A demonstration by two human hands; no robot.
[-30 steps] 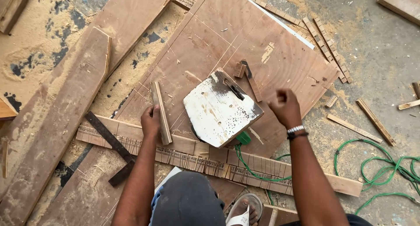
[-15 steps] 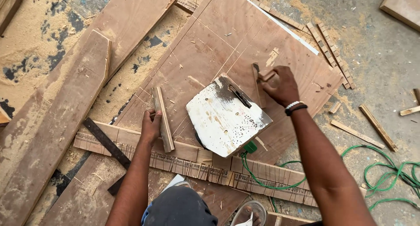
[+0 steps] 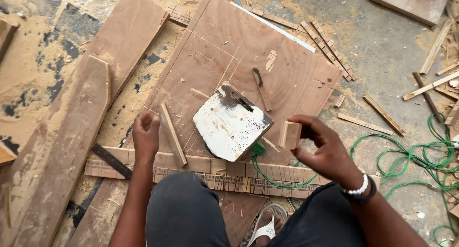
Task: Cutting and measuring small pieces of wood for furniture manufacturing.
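Head view: right hand pinches wood block.

Sawdust-strewn concrete floor in daylight.

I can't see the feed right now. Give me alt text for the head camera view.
The right hand pinches a small wood block above a plywood sheet on a sawdust-covered floor. The left hand rests by a thin wood strip, with a white-based power saw between the hands and a green cord coiled to the right.
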